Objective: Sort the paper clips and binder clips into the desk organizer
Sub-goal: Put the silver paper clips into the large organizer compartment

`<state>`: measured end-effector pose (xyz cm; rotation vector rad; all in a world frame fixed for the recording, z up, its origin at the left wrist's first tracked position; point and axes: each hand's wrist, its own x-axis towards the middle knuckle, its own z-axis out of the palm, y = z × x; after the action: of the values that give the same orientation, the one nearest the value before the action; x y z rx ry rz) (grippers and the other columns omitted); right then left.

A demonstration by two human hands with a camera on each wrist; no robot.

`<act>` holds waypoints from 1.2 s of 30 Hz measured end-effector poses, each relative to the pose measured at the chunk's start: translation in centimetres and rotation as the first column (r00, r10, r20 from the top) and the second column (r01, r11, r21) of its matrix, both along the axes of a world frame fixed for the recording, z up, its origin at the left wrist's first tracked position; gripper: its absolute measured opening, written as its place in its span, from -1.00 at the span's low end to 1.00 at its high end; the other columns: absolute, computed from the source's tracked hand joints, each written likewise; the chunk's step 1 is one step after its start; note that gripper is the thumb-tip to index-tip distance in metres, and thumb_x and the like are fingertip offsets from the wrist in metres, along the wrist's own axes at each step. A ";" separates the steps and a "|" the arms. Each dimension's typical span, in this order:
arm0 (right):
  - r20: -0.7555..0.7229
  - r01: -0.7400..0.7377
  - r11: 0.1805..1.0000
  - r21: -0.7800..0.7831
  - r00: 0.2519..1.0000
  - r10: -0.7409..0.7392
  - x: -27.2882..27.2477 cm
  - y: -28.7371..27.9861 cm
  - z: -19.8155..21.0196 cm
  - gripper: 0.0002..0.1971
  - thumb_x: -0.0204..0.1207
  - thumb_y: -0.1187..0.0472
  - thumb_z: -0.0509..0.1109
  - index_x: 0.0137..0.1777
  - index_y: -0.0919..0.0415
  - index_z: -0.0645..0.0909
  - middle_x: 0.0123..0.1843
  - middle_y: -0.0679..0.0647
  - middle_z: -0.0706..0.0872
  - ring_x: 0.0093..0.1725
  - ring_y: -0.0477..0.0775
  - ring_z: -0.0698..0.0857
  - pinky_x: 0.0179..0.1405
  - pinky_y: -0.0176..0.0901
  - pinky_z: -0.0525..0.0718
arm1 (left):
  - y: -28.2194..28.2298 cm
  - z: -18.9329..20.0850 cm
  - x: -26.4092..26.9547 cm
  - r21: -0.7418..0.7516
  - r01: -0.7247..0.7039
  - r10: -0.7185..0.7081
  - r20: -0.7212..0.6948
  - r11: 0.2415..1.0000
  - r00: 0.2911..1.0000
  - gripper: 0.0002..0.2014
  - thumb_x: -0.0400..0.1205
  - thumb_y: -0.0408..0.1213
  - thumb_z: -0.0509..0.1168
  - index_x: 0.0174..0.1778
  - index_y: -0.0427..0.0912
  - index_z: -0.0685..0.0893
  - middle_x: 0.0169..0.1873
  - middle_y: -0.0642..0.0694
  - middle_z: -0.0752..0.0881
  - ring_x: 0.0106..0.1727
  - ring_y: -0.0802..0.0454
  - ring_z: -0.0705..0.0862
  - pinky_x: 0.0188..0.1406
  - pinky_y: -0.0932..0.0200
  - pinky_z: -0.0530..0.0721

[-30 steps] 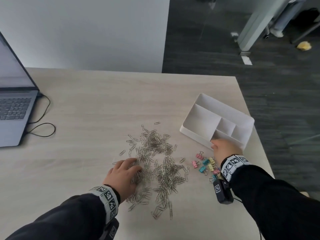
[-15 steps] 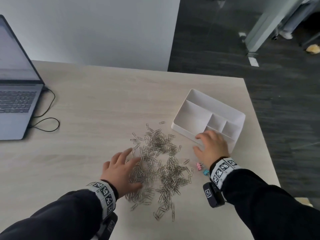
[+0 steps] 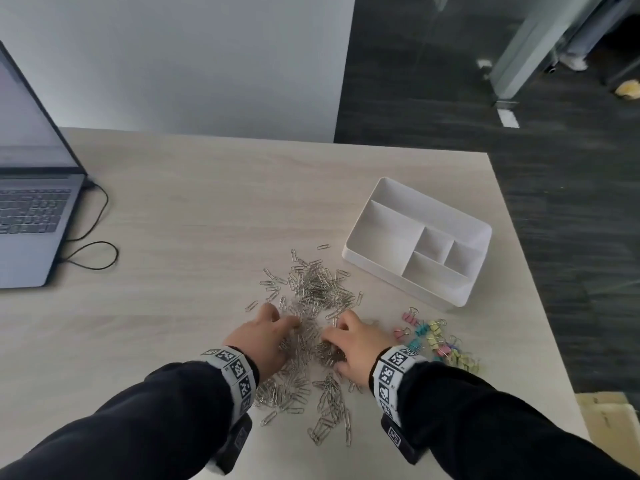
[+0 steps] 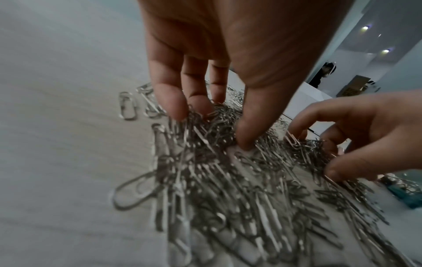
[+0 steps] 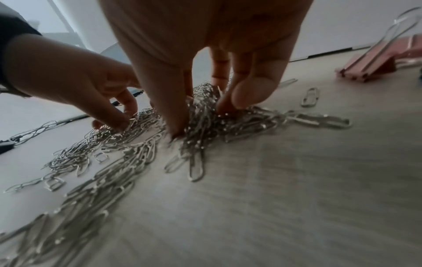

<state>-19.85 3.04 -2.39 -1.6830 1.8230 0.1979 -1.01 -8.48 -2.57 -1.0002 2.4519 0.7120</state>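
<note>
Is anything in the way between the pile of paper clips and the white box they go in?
Nothing visible. Bare desk lies between the paper clips and the organizer, with only a few stray clips there. The binder clips sit off to the right, beside that path. All its compartments look empty.

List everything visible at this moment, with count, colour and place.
paper clips: a large pile, too many to count, silver, table centre
binder clips: a small heap, pink, blue, yellow, right of the pile
organizer: one, white, empty, far right of table
laptop: one, grey, open, table's left edge
cable: one, black, beside laptop
table: one, light wood
left hand: fingers curled into the pile
right hand: fingers curled into the pile
</note>
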 end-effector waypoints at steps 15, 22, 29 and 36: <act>0.282 0.488 0.870 0.072 0.827 -0.486 -3.3 -1.3 1.5 -0.88 0.43 0.18 0.46 -0.06 -0.03 0.68 0.00 -0.10 0.72 -0.38 -0.16 0.62 -0.33 -0.26 0.57 | -1.7 -1.0 -1.7 0.149 -0.127 0.132 -0.026 0.981 0.991 -0.85 0.48 -0.28 0.35 -0.13 0.08 0.71 -0.15 0.18 0.63 -0.10 0.16 0.62 -0.09 0.32 0.57; 0.596 0.781 0.608 0.142 0.423 -0.682 -8.0 -4.8 5.0 -0.91 0.44 0.34 0.53 -0.11 0.20 0.69 -0.24 0.07 0.73 -0.44 -0.05 0.61 -0.45 -0.18 0.67 | -1.9 -0.7 -1.2 0.190 -0.185 0.198 -0.048 0.964 0.979 -0.84 0.44 -0.29 0.34 -0.20 0.09 0.71 -0.22 0.22 0.63 -0.13 0.19 0.64 -0.11 0.34 0.59; 0.526 0.859 0.509 -0.048 0.455 -0.718 -11.4 -9.4 5.1 -0.87 0.39 0.39 0.51 -0.21 0.15 0.67 -0.30 0.08 0.69 -0.44 0.02 0.60 -0.44 -0.14 0.70 | -2.0 -0.5 -0.8 0.189 -0.200 0.218 -0.083 0.962 0.972 -0.78 0.41 -0.30 0.33 -0.39 0.19 0.61 -0.28 0.26 0.63 -0.20 0.29 0.60 -0.29 0.51 0.42; 0.130 0.687 0.705 -0.178 0.727 -0.675 -12.7 -11.0 2.8 -0.91 0.39 0.20 0.51 -0.24 0.11 0.64 -0.25 0.02 0.73 -0.24 0.14 0.70 -0.24 -0.21 0.56 | -2.0 0.5 -0.2 0.205 -0.217 0.248 -0.138 0.954 0.959 -0.82 0.46 -0.33 0.34 -0.31 0.11 0.67 -0.22 0.21 0.64 -0.27 0.30 0.62 -0.46 0.50 0.52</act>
<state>-32.57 -8.00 0.40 -0.9997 2.3553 -0.3782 -1.22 -10.45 -2.08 -1.2110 2.3655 1.1227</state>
